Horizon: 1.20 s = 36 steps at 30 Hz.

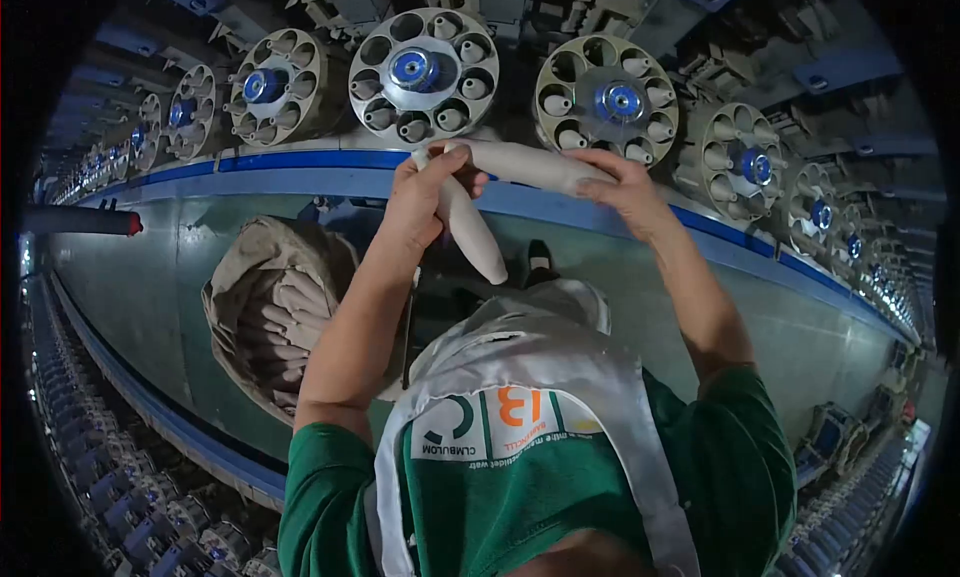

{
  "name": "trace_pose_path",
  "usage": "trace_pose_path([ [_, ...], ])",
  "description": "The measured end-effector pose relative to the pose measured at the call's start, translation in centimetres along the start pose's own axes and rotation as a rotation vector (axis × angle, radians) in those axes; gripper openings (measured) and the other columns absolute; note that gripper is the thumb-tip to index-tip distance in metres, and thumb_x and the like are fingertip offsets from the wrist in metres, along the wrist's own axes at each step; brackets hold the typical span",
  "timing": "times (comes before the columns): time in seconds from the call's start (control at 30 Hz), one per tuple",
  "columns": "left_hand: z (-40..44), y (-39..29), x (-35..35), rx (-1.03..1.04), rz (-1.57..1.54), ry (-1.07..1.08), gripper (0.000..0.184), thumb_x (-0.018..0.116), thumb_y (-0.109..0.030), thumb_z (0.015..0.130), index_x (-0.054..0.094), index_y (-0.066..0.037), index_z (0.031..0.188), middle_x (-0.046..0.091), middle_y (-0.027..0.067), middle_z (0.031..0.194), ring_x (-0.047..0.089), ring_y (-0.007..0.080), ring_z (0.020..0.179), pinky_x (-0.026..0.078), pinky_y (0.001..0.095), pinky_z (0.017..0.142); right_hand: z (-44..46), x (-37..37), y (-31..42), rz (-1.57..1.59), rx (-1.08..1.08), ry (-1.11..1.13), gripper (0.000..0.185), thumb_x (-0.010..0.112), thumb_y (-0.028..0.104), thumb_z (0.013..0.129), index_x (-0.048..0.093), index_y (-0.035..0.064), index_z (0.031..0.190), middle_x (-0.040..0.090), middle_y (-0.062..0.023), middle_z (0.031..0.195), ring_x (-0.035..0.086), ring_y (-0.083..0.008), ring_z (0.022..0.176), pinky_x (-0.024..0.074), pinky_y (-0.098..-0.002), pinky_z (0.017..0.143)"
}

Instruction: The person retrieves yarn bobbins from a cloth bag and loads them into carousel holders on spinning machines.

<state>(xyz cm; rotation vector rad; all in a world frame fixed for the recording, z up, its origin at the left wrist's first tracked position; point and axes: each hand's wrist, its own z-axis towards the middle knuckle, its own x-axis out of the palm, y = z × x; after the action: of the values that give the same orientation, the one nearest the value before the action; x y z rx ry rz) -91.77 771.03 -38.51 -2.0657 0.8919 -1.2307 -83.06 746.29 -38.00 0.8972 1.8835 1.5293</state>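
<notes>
My left hand (428, 192) is closed around a pale yarn bobbin (468, 227), which slants down to the right with its tapered end free. Its thumb and fingertips also meet the left end of a second yarn bobbin (525, 165). My right hand (622, 189) grips the opposite end of that second bobbin, thumb below and fingers above, so it lies almost level between both hands. Just beyond my hands stands a round bobbin magazine (413, 69) with a blue hub, several of its pockets holding bobbins. Whether a loose yarn end runs between my fingers, I cannot tell.
A cloth sack (228, 295) full of similar bobbins stands at my left. More round magazines (622, 99) line the machine behind a blue rail (330, 160). A dark bar with a red tip (132, 224) juts in from the left. Another machine row (120, 477) runs behind me.
</notes>
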Motion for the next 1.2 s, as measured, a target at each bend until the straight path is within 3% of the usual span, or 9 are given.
trace_pose_path([
  [0.13, 1.2, -0.5, 0.2, 0.131, 0.04, -0.062, 0.025, 0.062, -0.018, 0.083, 0.057, 0.002, 0.097, 0.063, 0.012, 0.084, 0.063, 0.0198, 0.072, 0.051, 0.0311, 0.067, 3.5, 1.2, -1.5, -0.232, -0.026, -0.053, 0.024, 0.066, 0.012, 0.082, 0.064, 0.0024, 0.103, 0.064, -0.0046, 0.097, 0.056, -0.008, 0.074, 0.0459, -0.0231, 0.066],
  [0.23, 2.9, -0.9, 1.0, 0.258, 0.06, -0.098, 0.027, 0.063, -0.018, 0.083, 0.057, 0.003, 0.099, 0.063, 0.0121, 0.087, 0.063, 0.0197, 0.075, 0.051, 0.0306, 0.07, 8.3, 1.3, -3.5, -0.173, -0.412, -0.261, 0.02, 0.065, 0.011, 0.082, 0.065, 0.0012, 0.1, 0.066, -0.0023, 0.091, 0.055, -0.0066, 0.071, 0.0452, -0.0216, 0.066],
  [0.57, 11.8, -0.8, 7.0, 0.5, 0.918, -0.13, 0.022, 0.069, -0.013, 0.08, 0.064, 0.002, 0.096, 0.065, 0.006, 0.086, 0.061, 0.0105, 0.072, 0.048, 0.0242, 0.063, 13.8, -3.1, -0.6, 0.85, -0.021, -0.401, 0.015, 0.058, 0.017, 0.089, 0.049, 0.0058, 0.086, 0.038, 0.0012, 0.057, 0.036, -0.0113, 0.049, 0.0421, -0.0296, 0.053],
  [0.73, 14.9, -1.7, 7.4, 0.313, 0.541, -0.016, 0.037, 0.071, -0.022, 0.079, 0.057, 0.0, 0.106, 0.063, 0.008, 0.082, 0.058, 0.0123, 0.065, 0.049, 0.0283, 0.058, 8.9, -8.7, 0.1, 0.493, -0.078, -0.565, 0.014, 0.057, 0.017, 0.089, 0.049, 0.0058, 0.086, 0.033, 0.0039, 0.054, 0.032, -0.0095, 0.045, 0.0392, -0.0311, 0.048],
  [0.8, 14.7, -2.5, 6.5, 0.221, 0.384, 0.023, 0.033, 0.068, -0.025, 0.082, 0.058, -0.001, 0.102, 0.062, 0.0082, 0.081, 0.057, 0.0133, 0.065, 0.048, 0.0286, 0.058, 7.8, -9.7, -1.0, -0.089, -0.101, -0.831, 0.012, 0.056, 0.017, 0.09, 0.052, 0.0061, 0.089, 0.043, 0.0001, 0.055, 0.039, -0.0104, 0.047, 0.0412, -0.0298, 0.049],
  [0.87, 14.3, -2.7, 5.4, 0.166, 0.342, 0.006, 0.031, 0.066, -0.026, 0.083, 0.058, -0.001, 0.1, 0.062, 0.009, 0.082, 0.057, 0.015, 0.067, 0.047, 0.0291, 0.059, 7.7, -10.7, -4.9, -0.504, -0.086, -0.857, 0.012, 0.061, 0.019, 0.085, 0.057, 0.0089, 0.091, 0.058, -0.0045, 0.075, 0.053, -0.0168, 0.066, 0.0453, -0.032, 0.063],
  [0.93, 14.0, -2.3, 3.4, 0.098, 0.246, -0.031, 0.028, 0.065, -0.024, 0.084, 0.059, -0.001, 0.098, 0.062, 0.0092, 0.082, 0.057, 0.0157, 0.067, 0.047, 0.0293, 0.058, 7.6, -10.3, -6.4, -1.214, -0.523, -0.72, 0.019, 0.067, 0.021, 0.078, 0.059, 0.0119, 0.092, 0.059, -0.0061, 0.102, 0.052, -0.026, 0.094, 0.0414, -0.0372, 0.082],
  [1.07, 11.8, -3.4, -0.4, 0.07, 0.156, -0.067, 0.025, 0.063, -0.023, 0.085, 0.06, 0.0, 0.094, 0.062, 0.0103, 0.082, 0.058, 0.0176, 0.063, 0.047, 0.0301, 0.057, 7.0, -7.6, -4.6, -1.13, -0.316, -0.884, 0.025, 0.072, 0.031, 0.069, 0.062, 0.0131, 0.083, 0.054, -0.0026, 0.112, 0.042, -0.0308, 0.11, 0.0322, -0.0461, 0.092],
  [1.2, 9.8, -6.4, -5.0, 0.059, 0.026, -0.133, 0.029, 0.06, -0.027, 0.087, 0.058, 0.002, 0.092, 0.059, 0.0101, 0.076, 0.056, 0.0175, 0.061, 0.048, 0.0324, 0.054, 6.3, -10.1, -8.2, -1.577, -0.036, -0.61, 0.03, 0.07, 0.029, 0.07, 0.062, 0.0097, 0.092, 0.056, -0.0058, 0.109, 0.043, -0.0315, 0.11, 0.034, -0.0469, 0.091],
])
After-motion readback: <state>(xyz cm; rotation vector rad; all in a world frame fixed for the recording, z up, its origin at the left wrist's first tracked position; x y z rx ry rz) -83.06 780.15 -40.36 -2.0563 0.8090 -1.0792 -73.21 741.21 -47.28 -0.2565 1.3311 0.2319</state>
